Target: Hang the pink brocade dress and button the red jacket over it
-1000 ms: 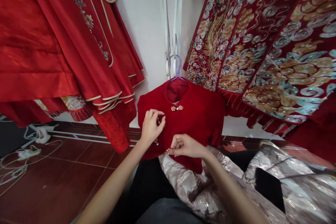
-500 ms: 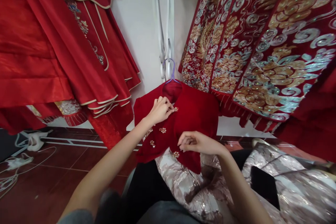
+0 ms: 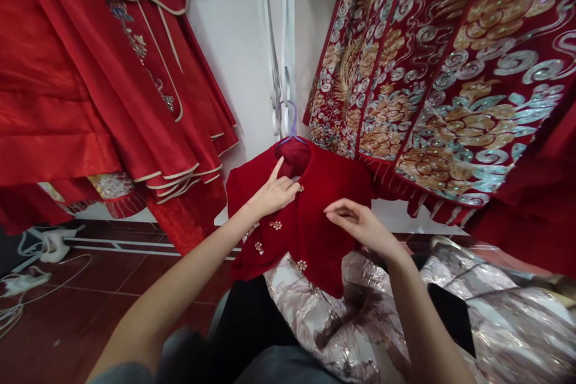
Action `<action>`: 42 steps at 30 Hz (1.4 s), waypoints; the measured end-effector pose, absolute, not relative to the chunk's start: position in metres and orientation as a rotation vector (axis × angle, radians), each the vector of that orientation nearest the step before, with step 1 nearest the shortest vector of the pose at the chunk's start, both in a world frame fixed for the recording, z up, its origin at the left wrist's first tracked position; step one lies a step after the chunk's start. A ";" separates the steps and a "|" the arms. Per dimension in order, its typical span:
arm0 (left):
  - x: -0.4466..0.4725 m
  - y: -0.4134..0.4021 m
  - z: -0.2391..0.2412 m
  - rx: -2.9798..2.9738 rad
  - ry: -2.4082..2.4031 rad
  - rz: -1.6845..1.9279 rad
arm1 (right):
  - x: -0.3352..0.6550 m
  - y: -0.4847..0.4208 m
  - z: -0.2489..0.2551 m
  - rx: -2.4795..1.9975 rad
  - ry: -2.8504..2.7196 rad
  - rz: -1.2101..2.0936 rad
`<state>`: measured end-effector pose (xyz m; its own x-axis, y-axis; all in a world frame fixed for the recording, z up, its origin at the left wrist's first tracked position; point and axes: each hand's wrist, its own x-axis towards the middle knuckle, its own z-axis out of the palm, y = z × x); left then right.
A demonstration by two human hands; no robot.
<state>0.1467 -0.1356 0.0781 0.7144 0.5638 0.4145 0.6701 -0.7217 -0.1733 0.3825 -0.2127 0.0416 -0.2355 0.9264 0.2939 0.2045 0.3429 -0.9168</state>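
Observation:
A small red velvet jacket [image 3: 324, 192] with pearl-and-gold clasps hangs on a purple hanger [image 3: 290, 126] in front of the white wall. My left hand [image 3: 272, 192] pinches the front flap just below the collar, index finger pointing up. My right hand [image 3: 355, 222] hovers in front of the jacket's right half, its fingers curled together; I cannot make out anything in them. Three clasps [image 3: 275, 225] show on the flap below my left hand.
Red satin gowns [image 3: 112, 72] hang at the left. A heavily embroidered red, gold and silver garment [image 3: 441, 72] hangs at the right. Silvery brocade fabric [image 3: 342, 318] lies across my lap. White cables [image 3: 27, 279] trail over the red tile floor at left.
My left hand climbed from the middle clasps to the collar and opened the flap. My right hand let go of the lower hem and rose to chest height.

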 end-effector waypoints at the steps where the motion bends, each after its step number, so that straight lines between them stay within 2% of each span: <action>1: 0.147 -0.135 0.077 -2.585 -0.971 -0.481 | 0.374 -0.210 0.043 -1.000 -1.606 0.903; 4: 0.149 -0.132 0.074 -2.571 -0.963 -0.508 | 0.336 -0.197 0.053 -0.845 -1.454 0.734; 7: 0.147 -0.130 0.073 -2.638 -1.046 -0.515 | 0.290 -0.179 0.062 -0.782 -1.555 0.788; 10: 0.137 -0.129 0.070 -2.629 -1.216 -0.473 | 0.260 -0.162 0.057 -1.059 -1.600 0.840; 12: 0.126 -0.129 0.067 -2.579 -1.296 -0.478 | 0.257 -0.156 0.046 -1.262 -1.576 0.730; 15: 0.109 -0.131 0.064 -2.489 -1.417 -0.644 | 0.276 -0.157 0.026 -1.408 -1.554 0.542; 18: 0.098 -0.130 0.067 -2.336 -1.494 -0.788 | 0.308 -0.163 0.016 -1.366 -1.587 0.328; 27: 0.098 -0.122 0.077 -2.068 -1.535 -0.723 | 0.356 -0.162 0.021 -1.201 -1.569 -0.083; 34: 0.091 -0.113 0.092 -1.962 -1.637 -0.561 | 0.377 -0.125 0.015 -1.490 -1.584 -0.104; 42: 0.089 -0.092 0.110 -2.195 -1.852 -0.381 | 0.398 -0.109 0.062 -1.638 -1.516 -0.200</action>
